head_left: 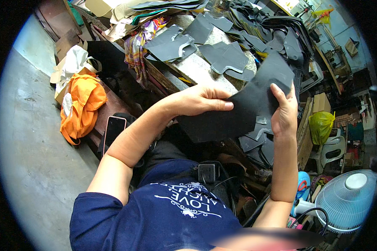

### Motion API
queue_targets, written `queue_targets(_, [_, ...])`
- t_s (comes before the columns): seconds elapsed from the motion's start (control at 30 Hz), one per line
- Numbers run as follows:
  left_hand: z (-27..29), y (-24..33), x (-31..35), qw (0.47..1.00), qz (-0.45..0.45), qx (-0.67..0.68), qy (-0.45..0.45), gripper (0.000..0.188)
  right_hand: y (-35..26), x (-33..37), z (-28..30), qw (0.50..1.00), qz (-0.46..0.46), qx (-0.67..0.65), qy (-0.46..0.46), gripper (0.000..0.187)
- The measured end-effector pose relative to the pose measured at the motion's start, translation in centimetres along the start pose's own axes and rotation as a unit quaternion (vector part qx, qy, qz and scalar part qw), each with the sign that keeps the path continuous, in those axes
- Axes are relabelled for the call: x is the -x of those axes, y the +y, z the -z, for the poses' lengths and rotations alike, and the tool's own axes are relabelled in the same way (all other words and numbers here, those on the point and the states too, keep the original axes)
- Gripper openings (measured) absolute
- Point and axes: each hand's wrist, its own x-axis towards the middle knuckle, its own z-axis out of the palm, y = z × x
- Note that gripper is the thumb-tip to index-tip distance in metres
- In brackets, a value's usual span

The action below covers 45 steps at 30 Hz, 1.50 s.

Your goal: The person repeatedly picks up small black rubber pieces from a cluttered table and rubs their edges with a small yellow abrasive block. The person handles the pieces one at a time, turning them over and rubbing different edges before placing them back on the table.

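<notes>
Between my hands hangs a curved, cut piece of thin black sheet material (232, 119), bent upward at its right end. My left hand (207, 100) pinches its upper left edge, thumb on top and the other fingers hidden underneath. At the right end my right hand (284, 109) grips it, thumb across the near face. Grey-black cut pieces (226, 56) lie loosely on the pale, speckled work surface (193, 65) beyond. More cut pieces (255, 144) show below the held sheet, partly covered by it.
Stacked dark pieces (276, 27) crowd the far right of the table. A patterned cloth (138, 50) hangs over its left edge. An orange bag (83, 104) and a phone (114, 131) rest to my left. A fan (347, 205) stands low at right, near a yellow-green plastic bag (321, 127).
</notes>
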Motion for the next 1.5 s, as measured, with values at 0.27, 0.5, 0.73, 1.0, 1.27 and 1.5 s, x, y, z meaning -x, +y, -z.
queue_targets(0.27, [-1.7, 0.7, -1.2, 0.928, -0.106, -0.238, 0.265, 0.029, 1.4, 1.0, -4.6, 0.999, 0.002, -0.033, -0.028, 0.04])
queue_targets(0.5, [-1.9, 1.6, -1.0, 0.807, -0.227, -0.437, 0.325, 0.028, 1.4, -0.2, -5.2, 1.0, 0.011, -0.024, 0.006, 0.026])
queue_targets(0.73, [-0.5, 1.4, 2.2, 0.847, -0.15, -0.414, 0.297, 0.036, 0.5, -2.2, -3.6, 0.998, -0.018, -0.041, 0.032, 0.054])
queue_targets(1.0, [8.7, 5.8, 1.6, 0.862, -0.307, -0.147, 0.376, 0.025, -0.4, 0.9, -2.2, 0.997, -0.014, 0.019, -0.076, 0.067])
queue_targets(1.27, [28.2, 10.5, -5.9, 0.85, -0.202, -0.222, 0.432, 0.049, -0.6, 3.8, 0.1, 0.995, -0.052, 0.025, -0.081, 0.06])
queue_targets(1.5, [26.0, 4.5, -7.6, 0.619, -0.021, -0.611, 0.493, 0.077, -1.1, 4.5, 1.3, 0.996, -0.065, 0.022, -0.061, 0.059])
